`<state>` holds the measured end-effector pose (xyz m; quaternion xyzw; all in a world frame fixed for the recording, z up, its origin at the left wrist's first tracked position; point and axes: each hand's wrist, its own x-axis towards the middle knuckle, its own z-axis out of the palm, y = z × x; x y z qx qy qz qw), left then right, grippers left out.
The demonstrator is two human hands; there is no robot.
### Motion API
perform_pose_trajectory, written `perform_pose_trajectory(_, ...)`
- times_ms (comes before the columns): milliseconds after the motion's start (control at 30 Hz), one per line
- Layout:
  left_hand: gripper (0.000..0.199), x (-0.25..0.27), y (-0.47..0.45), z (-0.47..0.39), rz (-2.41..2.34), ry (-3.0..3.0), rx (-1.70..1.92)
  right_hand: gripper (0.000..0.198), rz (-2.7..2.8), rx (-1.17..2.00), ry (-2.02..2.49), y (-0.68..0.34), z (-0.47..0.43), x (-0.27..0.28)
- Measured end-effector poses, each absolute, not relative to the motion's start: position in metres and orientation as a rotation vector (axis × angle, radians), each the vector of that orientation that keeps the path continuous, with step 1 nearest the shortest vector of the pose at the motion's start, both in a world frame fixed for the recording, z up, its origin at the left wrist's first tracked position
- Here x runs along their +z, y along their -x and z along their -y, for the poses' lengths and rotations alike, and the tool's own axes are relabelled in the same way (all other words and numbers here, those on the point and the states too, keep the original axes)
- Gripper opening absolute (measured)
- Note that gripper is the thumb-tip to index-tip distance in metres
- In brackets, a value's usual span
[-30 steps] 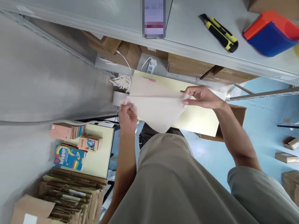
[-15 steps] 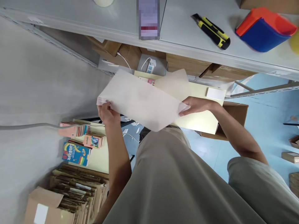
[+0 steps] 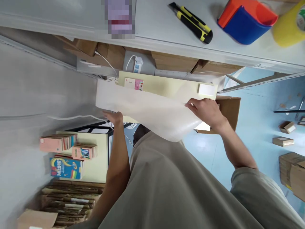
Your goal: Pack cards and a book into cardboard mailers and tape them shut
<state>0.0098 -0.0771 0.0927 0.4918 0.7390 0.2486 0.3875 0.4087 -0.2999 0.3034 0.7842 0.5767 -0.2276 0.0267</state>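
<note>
A large white, slightly see-through sheet (image 3: 143, 105) hangs in front of my body above the pale yellow board (image 3: 171, 83). My right hand (image 3: 206, 109) pinches its right-hand edge between thumb and fingers. At the lower left edge of the sheet, my left hand (image 3: 114, 117) has its fingers stretched out and holds nothing; whether they touch the sheet I cannot tell. Behind the sheet, a booklet with a pink strip (image 3: 134, 84) lies on the yellow board, next to its far edge. A small white card or box (image 3: 206, 89) lies at the board's right end.
On the grey shelf (image 3: 152, 25) lie a yellow-black utility knife (image 3: 192, 24), a red-blue holder (image 3: 246, 24) and a yellow tape roll (image 3: 289, 25). A power strip (image 3: 137, 64) and cartons (image 3: 175, 60) are underneath. Books (image 3: 66, 167) and folded cardboard (image 3: 69, 200) stand at lower left.
My left hand has let go of the sheet's left corner and opened. The sheet has swung flatter and its left end now reaches past that hand. My view has shifted to the right.
</note>
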Motion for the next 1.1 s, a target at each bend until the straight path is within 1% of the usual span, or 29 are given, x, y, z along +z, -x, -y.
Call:
perform_pose_trajectory(33,0.099,0.092,-0.015,0.079,-1.953,-1.294,0.588,0.043,-1.773,-0.685,-2.361,-0.404,0.292,0.295)
perform_pose_trajectory(100,0.096,0.091,-0.031,0.082,-1.982,-1.464,0.493,0.041,-1.763,-0.695,-2.249,-0.395,0.274,0.275)
perform_pose_trajectory(167,0.086,0.088,-0.053,0.083,-1.747,-1.702,0.38,0.041,-1.747,-0.741,-2.169,-0.387,0.256,0.255)
perform_pose_trajectory(233,0.083,0.081,-0.077,0.083,-1.446,-1.84,0.27,0.04,-1.714,-0.792,-2.149,-0.381,0.24,0.237)
perform_pose_trajectory(300,0.091,0.069,-0.097,0.084,-1.308,-1.91,0.16,0.04,-1.666,-0.828,-2.185,-0.377,0.226,0.222)
perform_pose_trajectory(433,0.109,0.043,-0.109,0.085,-1.392,-1.956,-0.069,0.037,-1.564,-0.87,-2.299,-0.381,0.206,0.196)
perform_pose_trajectory(533,0.11,0.027,-0.096,0.082,-1.484,-1.934,-0.204,0.044,-1.503,-0.997,-2.359,-0.397,0.207,0.177)
perform_pose_trajectory(600,0.11,0.021,-0.083,0.079,-1.531,-1.929,-0.253,0.051,-1.486,-1.157,-2.351,-0.415,0.222,0.167)
perform_pose_trajectory(667,0.111,0.016,-0.07,0.076,-1.56,-1.943,-0.268,0.053,-1.444,-1.348,-2.301,-0.435,0.247,0.164)
perform_pose_trajectory(700,0.112,0.015,-0.064,0.075,-1.567,-1.954,-0.262,0.049,-1.389,-1.455,-2.263,-0.444,0.262,0.165)
perform_pose_trajectory(767,0.113,0.013,-0.055,0.072,-1.578,-1.967,-0.23,0.036,-1.256,-1.626,-2.213,-0.459,0.293,0.173)
perform_pose_trajectory(833,0.113,0.014,-0.05,0.07,-1.595,-1.961,-0.193,0.023,-1.134,-1.698,-2.228,-0.468,0.319,0.184)
perform_pose_trajectory(900,0.114,0.016,-0.049,0.066,-1.6,-1.955,-0.16,0.022,-1.058,-1.608,-2.332,-0.473,0.336,0.191)
perform_pose_trajectory(967,0.111,0.02,-0.051,0.062,-1.525,-1.986,-0.142,0.027,-1.053,-1.361,-2.46,-0.473,0.339,0.188)
perform_pose_trajectory(1033,0.106,0.022,-0.053,0.058,-1.357,-2.049,-0.159,0.031,-1.092,-1.093,-2.509,-0.471,0.329,0.173)
perform_pose_trajectory(1100,0.103,0.023,-0.054,0.053,-1.214,-2.096,-0.199,0.037,-1.124,-0.932,-2.487,-0.467,0.309,0.149)
